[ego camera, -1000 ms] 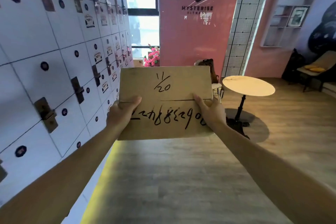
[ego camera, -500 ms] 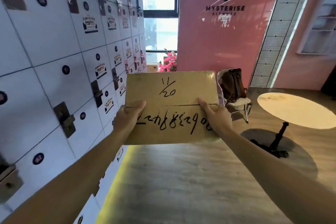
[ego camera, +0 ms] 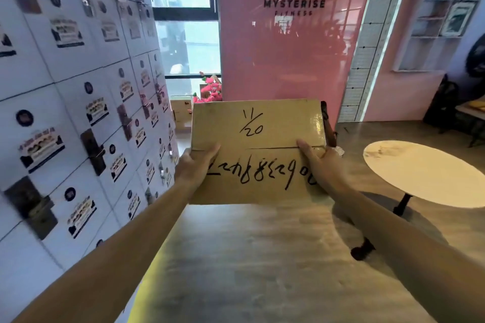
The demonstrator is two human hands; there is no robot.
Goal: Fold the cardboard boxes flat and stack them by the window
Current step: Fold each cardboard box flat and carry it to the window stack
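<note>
Two words, "MYSTERISE FITNESS", are read on the pink wall (ego camera: 288,42). "11/20" is written on the cardboard box (ego camera: 258,149), which is gripped between the left hand (ego camera: 195,165) and the right hand (ego camera: 319,165), thumbs on top.

Box (ego camera: 258,151), marked 11/20, held off the floor by left hand (ego camera: 194,168) and right hand (ego camera: 324,165) at its side edges, thumbs on top; lockers (ego camera: 78,113) left of box, round table (ego camera: 430,173) right, window (ego camera: 186,42) beyond.
</note>
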